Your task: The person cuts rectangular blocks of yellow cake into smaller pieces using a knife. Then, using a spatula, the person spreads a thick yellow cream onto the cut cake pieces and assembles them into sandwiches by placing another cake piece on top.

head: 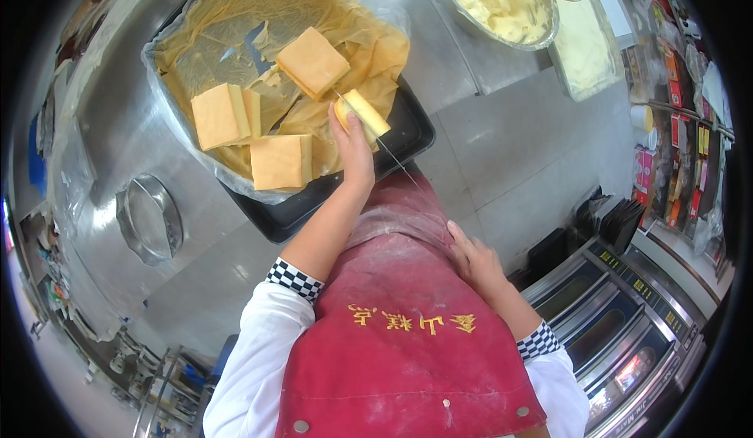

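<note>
My left hand (354, 147) grips a block of yellow sponge cake (366, 113) stood on its side, thumb on the near face. The thin blade of a long knife (400, 165) runs through or along this cake, its tip showing past the far end. My right hand (479, 264) is low by the apron, closed at the knife's other end; the handle is hidden in it. Left of my left hand lie more square cakes with tan tops: one block (313, 61) beyond it, one nearer (279, 163), one at the left (219, 115). Some look cut into layers.
The cakes lie on crumpled brown paper (235, 32) in a black baking tray (419, 121) lined with plastic. A steel bowl of cream (500, 3), a pale filled tray (585, 44) and a metal ring (154, 217) share the steel table (506, 126). A deck oven (612, 320) stands at the right.
</note>
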A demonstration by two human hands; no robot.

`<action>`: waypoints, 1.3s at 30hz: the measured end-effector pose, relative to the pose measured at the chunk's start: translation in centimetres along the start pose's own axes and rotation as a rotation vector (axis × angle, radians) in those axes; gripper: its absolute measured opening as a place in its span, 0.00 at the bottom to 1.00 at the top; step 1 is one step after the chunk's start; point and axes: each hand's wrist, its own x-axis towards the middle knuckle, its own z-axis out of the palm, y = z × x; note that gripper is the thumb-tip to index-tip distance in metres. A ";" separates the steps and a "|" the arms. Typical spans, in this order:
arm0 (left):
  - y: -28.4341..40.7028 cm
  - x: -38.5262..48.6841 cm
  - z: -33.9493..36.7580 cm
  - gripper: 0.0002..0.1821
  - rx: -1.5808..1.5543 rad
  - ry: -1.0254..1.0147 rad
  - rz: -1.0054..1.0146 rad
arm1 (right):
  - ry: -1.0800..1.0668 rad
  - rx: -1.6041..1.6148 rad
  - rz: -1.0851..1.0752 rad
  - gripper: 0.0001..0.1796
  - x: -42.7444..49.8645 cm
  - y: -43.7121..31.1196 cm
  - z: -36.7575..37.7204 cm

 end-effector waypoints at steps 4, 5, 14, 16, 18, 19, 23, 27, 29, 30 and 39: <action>-0.1 0.3 0.2 0.34 0.019 -0.001 0.017 | -0.005 0.025 0.014 0.29 0.7 0.1 0.2; -0.1 0.4 0.2 0.34 0.016 0.009 0.004 | 0.001 0.031 0.004 0.29 0.6 0.0 0.2; 0.0 0.4 0.0 0.31 -0.011 0.004 -0.033 | -0.035 0.114 0.043 0.30 0.7 0.0 0.9; 0.4 0.4 0.1 0.32 -0.056 0.002 -0.049 | -0.051 0.124 0.046 0.30 2.0 0.0 1.3; 0.8 0.5 0.2 0.35 -0.132 0.034 -0.113 | -0.079 0.133 0.063 0.30 3.0 -0.2 1.7; 1.0 0.5 0.4 0.38 -0.095 0.010 -0.071 | -0.098 0.136 0.075 0.30 3.4 -0.3 1.8; 1.5 0.4 1.2 0.53 0.091 0.031 -0.060 | -0.164 0.078 0.136 0.31 3.6 -0.5 2.1; 1.6 0.8 1.8 0.55 0.079 0.092 -0.064 | -0.132 0.047 0.139 0.32 2.5 -0.6 2.0; 1.6 1.1 1.8 0.53 0.059 0.096 -0.066 | -0.123 0.048 0.129 0.33 1.6 -0.8 1.8; 1.5 1.3 1.7 0.52 0.061 0.100 -0.067 | -0.092 0.049 0.109 0.33 1.0 -0.9 1.5; 0.8 1.8 1.4 0.48 0.028 0.093 -0.061 | -0.136 -0.057 0.179 0.38 -2.3 -2.7 -1.7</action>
